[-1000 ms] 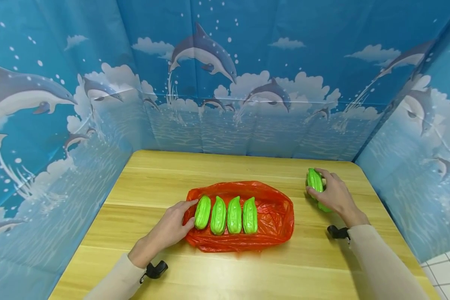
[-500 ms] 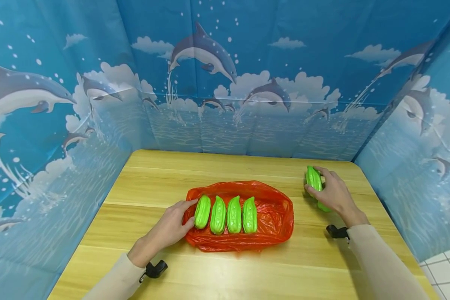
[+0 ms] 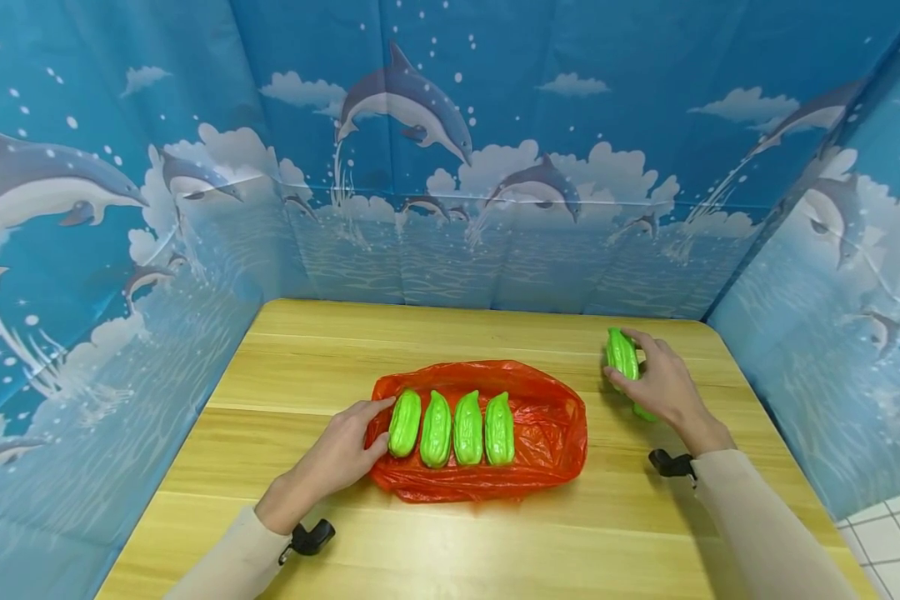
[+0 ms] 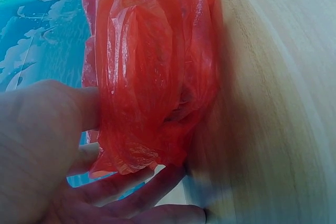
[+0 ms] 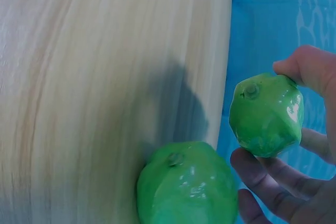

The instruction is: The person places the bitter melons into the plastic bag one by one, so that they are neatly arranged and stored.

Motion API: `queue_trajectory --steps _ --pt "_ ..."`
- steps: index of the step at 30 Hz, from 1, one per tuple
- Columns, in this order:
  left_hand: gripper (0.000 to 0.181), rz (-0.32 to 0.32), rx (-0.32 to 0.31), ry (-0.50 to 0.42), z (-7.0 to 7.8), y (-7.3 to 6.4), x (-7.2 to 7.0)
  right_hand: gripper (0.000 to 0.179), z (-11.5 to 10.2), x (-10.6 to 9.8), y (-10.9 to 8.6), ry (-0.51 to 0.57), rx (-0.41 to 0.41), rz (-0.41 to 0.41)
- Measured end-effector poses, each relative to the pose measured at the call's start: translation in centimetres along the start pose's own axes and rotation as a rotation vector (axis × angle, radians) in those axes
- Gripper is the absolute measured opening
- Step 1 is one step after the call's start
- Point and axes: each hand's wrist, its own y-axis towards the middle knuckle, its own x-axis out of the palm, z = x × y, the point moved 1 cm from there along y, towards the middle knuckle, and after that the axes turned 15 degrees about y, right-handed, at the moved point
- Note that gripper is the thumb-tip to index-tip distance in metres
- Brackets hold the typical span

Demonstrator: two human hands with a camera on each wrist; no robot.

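A red plastic bag (image 3: 543, 429) lies opened out on the table, and several green ridged gourds (image 3: 468, 429) sit side by side in it. My left hand (image 3: 337, 450) holds the bag's left rim, close to the leftmost gourd. In the left wrist view, the thumb (image 4: 89, 108) goes over the rim and other fingers lie outside the red film (image 4: 142, 66); the tips inside are hidden. At the right, my right hand (image 3: 663, 383) grips a green gourd (image 5: 266, 114) between thumb and fingers, raised off the table. Below it another gourd (image 5: 189, 187) rests on the wood, mostly covered in the head view.
The wooden table (image 3: 450, 550) has rounded far corners. Blue curtains (image 3: 450, 250) printed with dolphins enclose its back and sides. White floor tiles (image 3: 896, 533) show at the lower right. Each wrist wears a black camera mount (image 3: 311, 538).
My right hand has moved slightly left and up with the gourd, away from the one beneath. The left hand and the bag have stayed in place.
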Motion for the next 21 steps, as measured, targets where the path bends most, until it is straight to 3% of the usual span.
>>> queue_trajectory --steps 21 --pt "0.058 0.007 -0.002 -0.011 0.2 0.0 -0.1 0.084 -3.9 0.0 -1.1 0.075 -0.062 0.004"
